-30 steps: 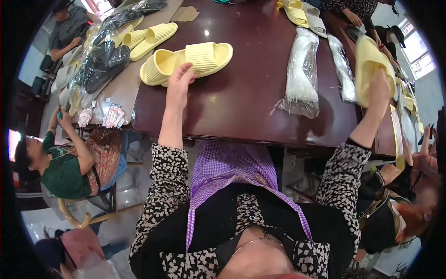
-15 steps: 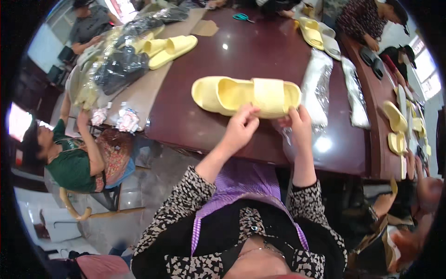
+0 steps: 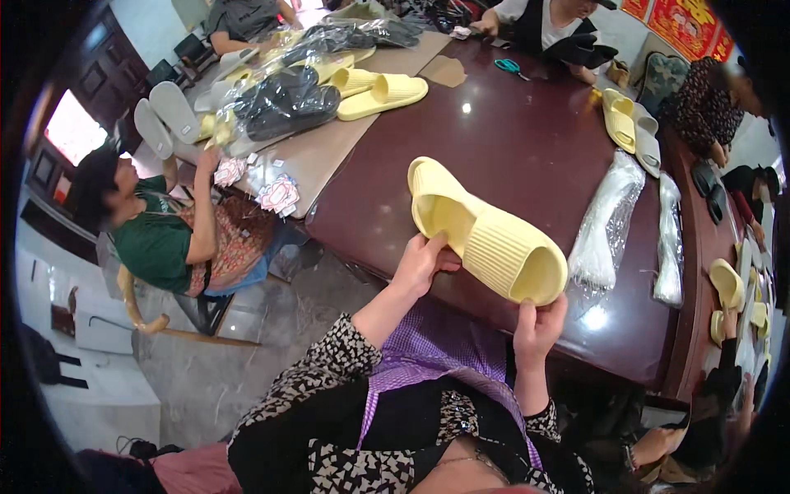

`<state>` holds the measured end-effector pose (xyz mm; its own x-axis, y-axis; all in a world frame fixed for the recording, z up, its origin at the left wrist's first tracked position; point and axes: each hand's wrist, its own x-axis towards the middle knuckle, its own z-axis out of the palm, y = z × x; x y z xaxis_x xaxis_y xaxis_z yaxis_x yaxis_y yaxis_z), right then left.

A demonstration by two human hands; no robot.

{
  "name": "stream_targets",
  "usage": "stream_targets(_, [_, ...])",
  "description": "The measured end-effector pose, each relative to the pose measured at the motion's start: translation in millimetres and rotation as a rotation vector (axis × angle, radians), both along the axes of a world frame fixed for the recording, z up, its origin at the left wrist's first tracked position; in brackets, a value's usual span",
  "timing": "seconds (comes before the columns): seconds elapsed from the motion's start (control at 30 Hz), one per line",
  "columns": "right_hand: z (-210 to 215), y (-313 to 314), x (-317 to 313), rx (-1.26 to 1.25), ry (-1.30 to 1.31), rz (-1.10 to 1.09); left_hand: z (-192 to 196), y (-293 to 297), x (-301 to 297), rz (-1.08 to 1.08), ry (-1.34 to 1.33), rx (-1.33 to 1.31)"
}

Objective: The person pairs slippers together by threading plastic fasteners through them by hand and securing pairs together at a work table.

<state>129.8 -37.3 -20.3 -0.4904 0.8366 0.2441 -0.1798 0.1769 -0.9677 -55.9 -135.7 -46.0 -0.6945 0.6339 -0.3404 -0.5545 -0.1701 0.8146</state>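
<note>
A pale yellow slide slipper [image 3: 508,251] with a ribbed strap is held in both hands above the near side of the table. It slants, with its heel to the far left and its open toe toward me on the right. My left hand [image 3: 425,263] grips the near edge around the middle, thumb at the footbed. At the toe end, my right hand [image 3: 540,326] pinches the rim with the thumb on top. The fingers beneath the slipper are partly hidden.
The dark red table [image 3: 395,198] is glossy. Bundles of white ties [image 3: 607,226] in clear plastic lie right. Back left are yellow slippers [image 3: 383,97] and bagged dark slippers [image 3: 288,111]. Teal scissors [image 3: 508,66] lie farther back. A person in green [image 3: 156,226] sits left; others work around.
The slipper has gone from lying nearly level crosswise to slanting, its toe end swung toward me. Both hands still hold it. The surroundings have shifted rightward in the view.
</note>
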Motion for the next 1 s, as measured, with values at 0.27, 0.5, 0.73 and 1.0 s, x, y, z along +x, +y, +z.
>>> stream_targets(0.27, [11.5,33.0,32.9,0.302,-0.062,-0.191,-5.1,3.7,-46.8,0.294,0.296,-0.101])
stream_targets(0.5, [60.7,88.5,13.6,0.361,-0.272,-0.173,14.1,-9.9,-85.3,0.085,0.925,-0.462])
stream_targets(0.73, [61.4,159.4,-25.1,0.525,-0.207,-0.309,-7.3,18.3,-81.8,0.071,1.305,-0.532])
stream_targets(1.0, [15.4,103.0,47.3,0.415,-0.789,-0.163,6.4,16.3,-13.4,0.109,1.287,-0.349])
